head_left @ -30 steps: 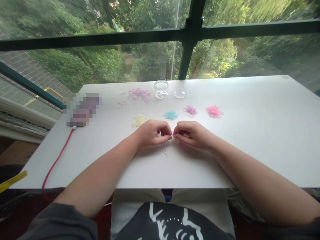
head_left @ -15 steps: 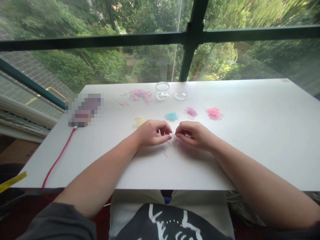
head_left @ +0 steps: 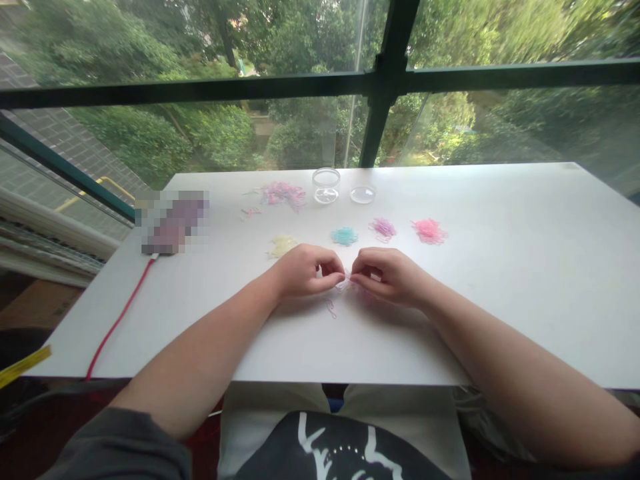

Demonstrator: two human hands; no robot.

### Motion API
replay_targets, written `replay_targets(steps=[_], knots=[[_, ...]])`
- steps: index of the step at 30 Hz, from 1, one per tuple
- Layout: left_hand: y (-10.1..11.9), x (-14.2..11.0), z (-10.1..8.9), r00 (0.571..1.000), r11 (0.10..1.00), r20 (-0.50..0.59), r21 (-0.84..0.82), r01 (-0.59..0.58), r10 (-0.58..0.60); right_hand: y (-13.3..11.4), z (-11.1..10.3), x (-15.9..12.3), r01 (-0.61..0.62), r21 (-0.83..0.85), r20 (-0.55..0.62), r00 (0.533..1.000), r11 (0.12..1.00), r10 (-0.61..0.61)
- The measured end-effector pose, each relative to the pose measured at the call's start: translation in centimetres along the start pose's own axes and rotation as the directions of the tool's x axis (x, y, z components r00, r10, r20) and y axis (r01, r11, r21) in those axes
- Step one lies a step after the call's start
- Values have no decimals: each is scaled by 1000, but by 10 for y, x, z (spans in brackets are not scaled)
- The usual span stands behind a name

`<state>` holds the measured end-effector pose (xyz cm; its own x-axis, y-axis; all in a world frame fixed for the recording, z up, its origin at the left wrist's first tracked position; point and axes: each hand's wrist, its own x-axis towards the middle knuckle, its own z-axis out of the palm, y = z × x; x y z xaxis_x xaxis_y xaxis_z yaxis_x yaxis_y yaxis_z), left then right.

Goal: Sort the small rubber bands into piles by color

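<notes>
My left hand [head_left: 314, 270] and my right hand [head_left: 387, 275] meet over the white table, each with thumb and index finger pinched. A thin pale-pink loop [head_left: 348, 274], like a small rubber band, seems to run between the two pinches; its shape is mostly hidden. Under my right hand's fingers lies a small heap of pink-purple loops [head_left: 369, 297], partly covered. One loose pink loop [head_left: 331, 309] rests nearer the table's front edge. Just beyond my hands are piles of yellow loops [head_left: 281, 247], blue loops [head_left: 345, 235], purple loops [head_left: 383, 228] and bright pink loops [head_left: 429, 231].
At the back of the table [head_left: 525, 267] stand a clear round jar [head_left: 326, 187] and a clear lid [head_left: 363, 194]. Left of them is a mixed pile of loops [head_left: 283, 194]. A blurred-out phone-like object [head_left: 175, 223] with a red cable [head_left: 120, 317] lies at the left.
My fingertips have closed into tighter pinches at the same spot, with a thin strand between them. The whole view has shifted slightly downward; the piles have not moved.
</notes>
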<state>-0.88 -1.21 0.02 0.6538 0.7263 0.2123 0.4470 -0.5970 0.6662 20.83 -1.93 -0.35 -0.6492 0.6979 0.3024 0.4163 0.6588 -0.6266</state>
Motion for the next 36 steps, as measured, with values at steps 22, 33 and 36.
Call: replay_targets(steps=[22,33,36], knots=[[-2,0,2,1000,999,-9,-43,-18,18,-1,0,0,1,5,5,1000,1000,-1],[-1,2,2,984,984,-62,64,-164,168,-2,1,0,5,17,-1,1000,1000,-5],[-2,2,4,985,986,-68,47,-159,161,-3,1,0,2,23,4,1000,1000,-2]])
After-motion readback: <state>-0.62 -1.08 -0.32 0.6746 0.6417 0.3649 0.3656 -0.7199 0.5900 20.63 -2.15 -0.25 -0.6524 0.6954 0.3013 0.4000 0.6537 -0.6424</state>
